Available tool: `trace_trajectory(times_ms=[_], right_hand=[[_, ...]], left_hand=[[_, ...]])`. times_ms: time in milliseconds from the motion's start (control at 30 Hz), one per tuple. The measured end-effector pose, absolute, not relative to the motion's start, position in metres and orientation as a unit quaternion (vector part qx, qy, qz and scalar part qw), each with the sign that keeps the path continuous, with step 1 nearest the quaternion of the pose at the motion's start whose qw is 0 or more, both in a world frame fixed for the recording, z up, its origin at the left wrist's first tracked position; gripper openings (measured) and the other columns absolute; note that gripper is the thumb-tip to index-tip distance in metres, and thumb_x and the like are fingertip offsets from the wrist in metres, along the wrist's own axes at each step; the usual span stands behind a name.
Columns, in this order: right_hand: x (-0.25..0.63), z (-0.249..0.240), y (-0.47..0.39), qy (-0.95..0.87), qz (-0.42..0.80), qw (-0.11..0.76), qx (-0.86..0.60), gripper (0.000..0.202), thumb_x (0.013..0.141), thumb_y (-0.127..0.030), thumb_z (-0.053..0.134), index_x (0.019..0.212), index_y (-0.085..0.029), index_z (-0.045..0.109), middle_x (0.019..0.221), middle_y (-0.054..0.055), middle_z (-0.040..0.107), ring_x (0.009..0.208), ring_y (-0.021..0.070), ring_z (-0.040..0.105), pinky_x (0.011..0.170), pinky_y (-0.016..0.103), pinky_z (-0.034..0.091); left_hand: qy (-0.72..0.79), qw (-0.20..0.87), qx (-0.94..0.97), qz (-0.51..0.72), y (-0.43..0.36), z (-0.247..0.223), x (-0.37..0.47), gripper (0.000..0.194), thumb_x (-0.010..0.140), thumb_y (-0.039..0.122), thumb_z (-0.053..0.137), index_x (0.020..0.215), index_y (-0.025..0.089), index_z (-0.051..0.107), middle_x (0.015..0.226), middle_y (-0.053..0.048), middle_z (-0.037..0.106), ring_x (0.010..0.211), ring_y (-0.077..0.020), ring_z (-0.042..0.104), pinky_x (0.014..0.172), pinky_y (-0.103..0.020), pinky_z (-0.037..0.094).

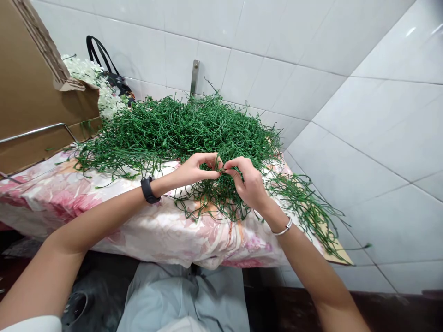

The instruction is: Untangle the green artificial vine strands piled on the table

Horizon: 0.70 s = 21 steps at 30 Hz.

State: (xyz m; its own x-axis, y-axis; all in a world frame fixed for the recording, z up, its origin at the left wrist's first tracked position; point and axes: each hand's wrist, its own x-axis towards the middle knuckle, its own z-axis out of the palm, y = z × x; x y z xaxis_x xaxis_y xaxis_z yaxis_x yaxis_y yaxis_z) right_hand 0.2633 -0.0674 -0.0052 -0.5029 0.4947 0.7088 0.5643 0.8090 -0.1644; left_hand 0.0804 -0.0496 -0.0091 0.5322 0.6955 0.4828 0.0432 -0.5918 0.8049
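Note:
Over the front of a big tangled heap of thin green artificial flower stems [194, 127], my two hands meet almost fingertip to fingertip. My left hand [200, 168] pinches a green stem between thumb and fingers. From the right, my right hand [247, 182] is closed in a pinch on the same small spot of the stem. The exact tip of the stem is too small to make out. Below the hands, a looser clump of stems [224, 203] spreads over the flowered tablecloth [138, 235].
At the left stands a cardboard box [31, 69] with a metal rod [34, 132] before it. White artificial flowers [109, 99] and a black-handled bag [119, 85] lie behind. More stems [311, 212] lie at the right edge. A tiled wall [277, 46] closes off the back and right.

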Motion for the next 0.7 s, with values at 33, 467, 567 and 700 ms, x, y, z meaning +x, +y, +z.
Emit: trace_trajectory(times_ms=[33,467,567,700], right_hand=[[0.2633,-0.0063,-0.0669,-0.865,-0.055,0.397,-0.302,0.008,0.085,-0.013,0.042,0.085,-0.019,0.048,0.079,0.005,0.056,0.077,0.0151,0.051,0.069,0.03,0.044],[0.2657,-0.0067,-0.0613,-0.875,-0.097,0.404,-0.249,0.014,0.084,-0.008,0.036,0.086,-0.019,0.044,0.076,0.004,0.049,0.074,0.0148,0.044,0.063,0.029,0.042],[0.2656,-0.0059,-0.0612,-0.876,-0.117,0.402,-0.24,0.016,0.084,-0.008,0.037,0.089,-0.02,0.047,0.078,0.005,0.052,0.077,0.0159,0.045,0.066,0.031,0.042],[0.2667,-0.0061,-0.0613,-0.88,-0.138,0.39,-0.232,0.022,0.084,-0.008,0.039,0.099,-0.019,0.05,0.084,0.006,0.054,0.082,0.0172,0.046,0.069,0.032,0.044]], left_hand=[[0.235,0.393,0.783,0.421,-0.0502,-0.0086,0.0806,0.008,0.071,0.022,0.059,0.073,0.015,0.055,0.074,0.0,0.052,0.072,-0.0101,0.047,0.068,-0.025,0.037],[0.235,0.401,0.774,0.429,-0.0496,-0.0103,0.0805,0.017,0.074,0.03,0.06,0.076,0.014,0.058,0.077,-0.001,0.056,0.072,-0.0095,0.05,0.07,-0.025,0.039],[0.219,0.431,0.757,0.439,-0.0483,-0.0131,0.0807,0.015,0.074,0.027,0.059,0.08,0.014,0.058,0.082,-0.003,0.059,0.078,-0.0115,0.054,0.076,-0.027,0.041],[0.212,0.45,0.754,0.429,-0.0482,-0.0133,0.0799,0.011,0.076,0.022,0.056,0.083,0.014,0.055,0.078,-0.003,0.06,0.075,-0.0109,0.055,0.073,-0.026,0.041]])
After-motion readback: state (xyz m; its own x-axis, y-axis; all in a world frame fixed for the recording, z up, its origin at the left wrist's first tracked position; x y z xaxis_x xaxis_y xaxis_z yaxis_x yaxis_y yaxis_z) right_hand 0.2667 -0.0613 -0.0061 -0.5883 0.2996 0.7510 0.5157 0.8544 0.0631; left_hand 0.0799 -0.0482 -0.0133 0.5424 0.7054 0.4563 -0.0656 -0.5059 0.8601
